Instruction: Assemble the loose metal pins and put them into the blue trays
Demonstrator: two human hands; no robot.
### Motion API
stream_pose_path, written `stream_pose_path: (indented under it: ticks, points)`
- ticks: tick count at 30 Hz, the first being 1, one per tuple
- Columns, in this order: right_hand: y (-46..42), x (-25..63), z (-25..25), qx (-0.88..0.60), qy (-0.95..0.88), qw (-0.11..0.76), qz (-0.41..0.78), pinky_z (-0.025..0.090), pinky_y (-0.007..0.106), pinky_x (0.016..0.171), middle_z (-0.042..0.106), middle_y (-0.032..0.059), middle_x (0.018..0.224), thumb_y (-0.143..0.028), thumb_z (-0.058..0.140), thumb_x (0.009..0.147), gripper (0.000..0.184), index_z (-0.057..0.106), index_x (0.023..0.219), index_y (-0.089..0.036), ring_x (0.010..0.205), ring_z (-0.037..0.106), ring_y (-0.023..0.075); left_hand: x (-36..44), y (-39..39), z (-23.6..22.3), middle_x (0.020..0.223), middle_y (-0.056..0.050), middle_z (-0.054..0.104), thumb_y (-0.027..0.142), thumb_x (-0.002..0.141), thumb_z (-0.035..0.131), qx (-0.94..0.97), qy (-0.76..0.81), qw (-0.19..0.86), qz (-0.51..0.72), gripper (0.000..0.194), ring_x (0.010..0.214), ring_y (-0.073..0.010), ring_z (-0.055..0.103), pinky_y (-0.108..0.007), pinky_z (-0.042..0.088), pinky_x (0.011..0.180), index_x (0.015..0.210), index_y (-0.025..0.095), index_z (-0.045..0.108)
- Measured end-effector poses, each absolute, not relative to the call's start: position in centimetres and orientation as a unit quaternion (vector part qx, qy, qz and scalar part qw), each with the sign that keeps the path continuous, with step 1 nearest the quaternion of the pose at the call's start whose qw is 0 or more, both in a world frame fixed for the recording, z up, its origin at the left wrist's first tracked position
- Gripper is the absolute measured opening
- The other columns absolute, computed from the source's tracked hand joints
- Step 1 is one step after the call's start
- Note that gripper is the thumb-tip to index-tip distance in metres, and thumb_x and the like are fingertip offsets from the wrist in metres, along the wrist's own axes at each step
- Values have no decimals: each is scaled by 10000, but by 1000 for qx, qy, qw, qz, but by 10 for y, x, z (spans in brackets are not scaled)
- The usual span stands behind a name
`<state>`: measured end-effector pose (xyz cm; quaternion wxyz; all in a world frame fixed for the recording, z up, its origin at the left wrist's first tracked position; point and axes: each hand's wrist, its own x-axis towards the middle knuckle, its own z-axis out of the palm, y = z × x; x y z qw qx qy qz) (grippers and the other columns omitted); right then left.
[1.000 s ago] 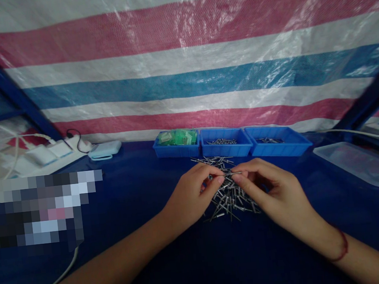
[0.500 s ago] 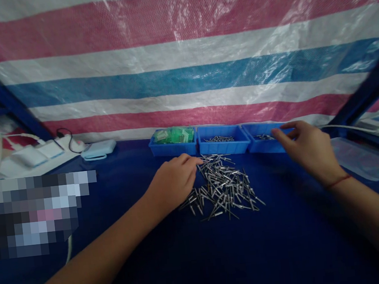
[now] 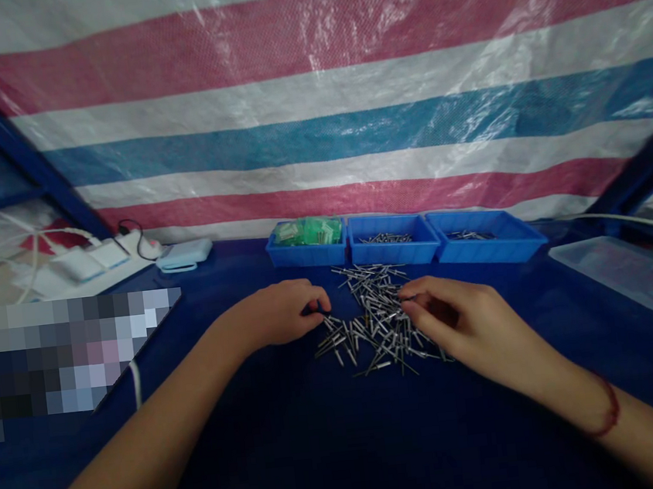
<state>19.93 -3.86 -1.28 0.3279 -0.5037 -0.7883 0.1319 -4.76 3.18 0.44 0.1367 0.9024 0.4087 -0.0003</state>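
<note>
A loose pile of silver blind rivets (image 3: 378,317) lies on the dark blue table. My left hand (image 3: 278,312) is at the pile's left edge, its thumb and forefinger curled with a small gap between their tips and no rivet visible in it. Over the right side of the pile, my right hand (image 3: 465,315) points inward. Its thumb and forefinger tips are slightly apart, close to the rivets, and no held rivet can be made out. Behind the pile, the middle blue bin (image 3: 394,251) and the right blue bin (image 3: 490,249) contain some rivets.
The left blue bin (image 3: 307,256) holds green-and-clear packets (image 3: 307,232). Farther left are a light blue case (image 3: 184,255) and a white power strip (image 3: 124,262) with plugs and cables. A clear plastic lid (image 3: 627,275) lies at right. A striped sheet (image 3: 315,137) hangs behind.
My right hand has come from the right bin down and left to the pile. My left hand has drawn back slightly left, its thumb and forefinger now apart. The view has shifted a little.
</note>
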Motion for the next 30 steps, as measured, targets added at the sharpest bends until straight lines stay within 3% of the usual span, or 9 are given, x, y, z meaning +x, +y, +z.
stream_pose_path:
  ticks: [6, 18, 25, 30]
  points:
    - [-39, 196, -13, -474, -810, 322, 124, 449, 262, 550, 632, 15, 733, -268, 474, 867, 182, 630, 908, -183, 590, 574, 119, -42, 27, 1, 903, -15, 574, 220, 830, 495, 900, 416, 131, 1, 127, 746, -143, 574, -246, 401, 654, 863, 202, 616]
    - [-41, 194, -11, -452, -826, 309, 135, 462, 258, 554, 631, 17, 791, -250, 477, 870, 162, 627, 897, -196, 626, 582, 116, -36, 23, 7, 805, -33, 605, 247, 889, 415, 908, 396, 105, 86, 213, 739, -158, 567, -275, 398, 690, 816, 164, 597]
    - [-39, 193, -17, -468, -809, 333, 127, 467, 242, 508, 618, 5, 797, -323, 551, 838, 252, 575, 1063, -213, 532, 551, 99, -11, 7, 10, 651, 20, 532, 286, 898, 412, 848, 382, 276, 243, 219, 575, -98, 463, -216, 346, 542, 871, 153, 585]
    - [-41, 192, -15, -473, -780, 378, 157, 471, 245, 533, 646, 8, 762, -335, 536, 849, 159, 614, 925, -218, 606, 591, 129, 4, -6, -3, 658, 23, 502, 351, 907, 388, 793, 371, 396, 278, 259, 569, -99, 460, -215, 365, 532, 901, 162, 565]
